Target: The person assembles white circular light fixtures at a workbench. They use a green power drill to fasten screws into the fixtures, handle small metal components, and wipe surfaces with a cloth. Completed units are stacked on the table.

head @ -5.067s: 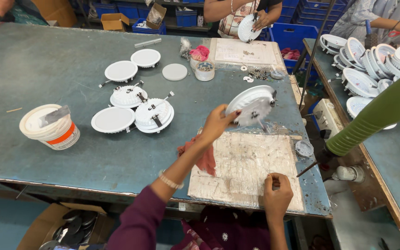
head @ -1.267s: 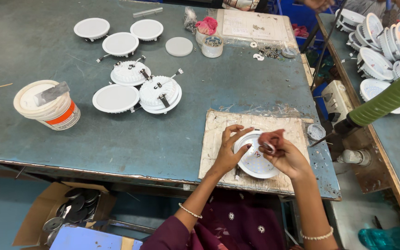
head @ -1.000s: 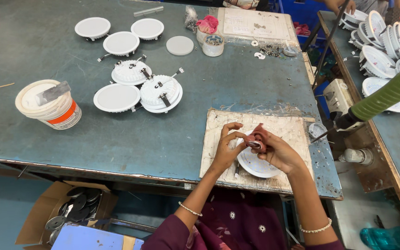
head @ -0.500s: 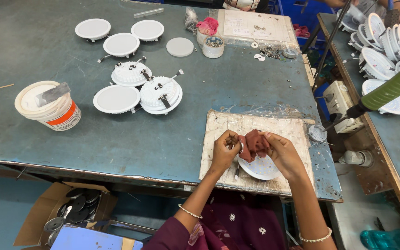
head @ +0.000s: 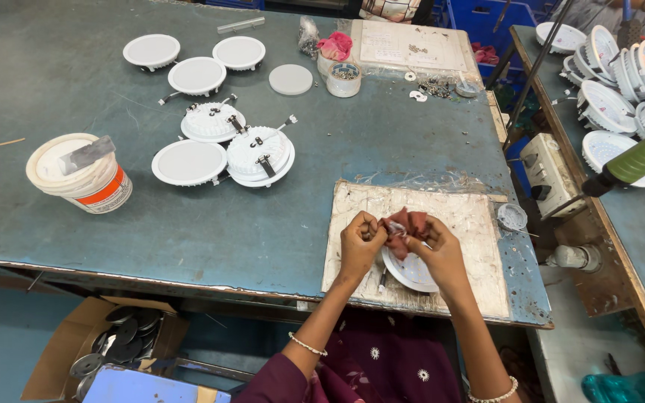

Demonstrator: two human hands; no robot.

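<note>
**At lower centre: cloth work over a white fitting**

At lower centre of the frame, the left hand (head: 360,242) pinches shut on one end of a reddish cloth (head: 404,224); the right hand (head: 438,250) grips the other end. The round white fitting (head: 408,272) lies below on the worn board (head: 479,231). Best keep the cloth taut and directly above the fitting.

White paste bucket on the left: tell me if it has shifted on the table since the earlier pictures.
No. The white bucket sits at the same spot left of the round white lamp housings.
</note>
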